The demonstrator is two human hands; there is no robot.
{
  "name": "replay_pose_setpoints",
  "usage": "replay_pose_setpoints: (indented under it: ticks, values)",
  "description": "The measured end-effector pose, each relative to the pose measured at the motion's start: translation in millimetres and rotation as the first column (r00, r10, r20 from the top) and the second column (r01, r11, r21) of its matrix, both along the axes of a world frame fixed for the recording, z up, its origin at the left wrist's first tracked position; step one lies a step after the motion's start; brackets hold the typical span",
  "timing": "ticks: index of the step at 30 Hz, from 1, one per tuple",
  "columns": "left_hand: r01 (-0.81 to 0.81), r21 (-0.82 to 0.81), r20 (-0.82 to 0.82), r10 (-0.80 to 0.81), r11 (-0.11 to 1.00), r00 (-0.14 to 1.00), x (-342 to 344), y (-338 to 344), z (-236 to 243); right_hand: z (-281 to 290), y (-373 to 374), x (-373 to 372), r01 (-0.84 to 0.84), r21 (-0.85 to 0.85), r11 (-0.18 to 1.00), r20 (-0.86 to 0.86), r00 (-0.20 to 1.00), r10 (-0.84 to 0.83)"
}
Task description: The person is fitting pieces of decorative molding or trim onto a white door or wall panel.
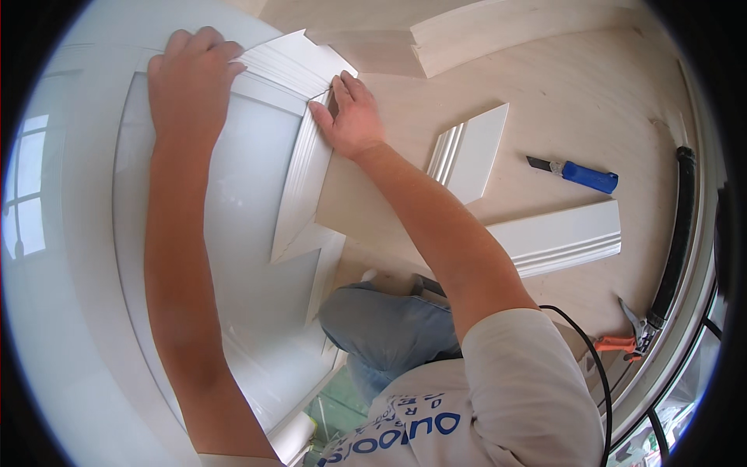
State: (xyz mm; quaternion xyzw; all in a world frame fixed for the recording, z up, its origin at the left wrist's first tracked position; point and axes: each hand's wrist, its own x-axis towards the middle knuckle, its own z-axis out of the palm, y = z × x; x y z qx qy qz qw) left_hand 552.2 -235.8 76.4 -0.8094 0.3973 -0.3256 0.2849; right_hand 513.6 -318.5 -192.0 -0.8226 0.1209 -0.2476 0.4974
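A white ribbed moulding strip (292, 64) lies across the upper part of a white panel (241, 167). My left hand (191, 78) is closed at the strip's left end, fingers curled and thumb against its edge. At its right end, a second white moulding strip (302, 183) runs down toward me, and a thin dark line marks the angled joint. My right hand (352, 117) grips this corner, thumb on the near face and fingers over the outer side. What lies under its palm is hidden.
Two angle-cut white moulding pieces (475, 152) (560, 237) lie on the wooden surface (545, 86), near a blue-handled utility knife (583, 175). Orange-handled cutters (622, 342), a long black tube (673, 233) with a pale tip and a black cable (597, 366) are at right.
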Motion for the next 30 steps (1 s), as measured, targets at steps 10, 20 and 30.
replay_pose_setpoints:
  ticks: [10,20,30]
  values:
    - [-0.051,0.018,-0.027,0.051,0.999,0.998,3.2,-5.4,-2.6,1.8,15.9,-21.9,0.029,0.03,0.999,-0.013,1.0,-0.028]
    - [-0.031,0.002,-0.055,0.032,1.0,0.998,-6.6,-12.3,-3.6,6.1,49.2,-53.5,-0.074,-0.071,0.995,-0.126,0.99,0.064]
    - [-0.157,0.001,0.004,0.157,0.988,0.988,-32.2,-23.2,-8.0,2.2,50.2,-48.2,-0.072,-0.092,0.993,-0.114,0.992,0.061]
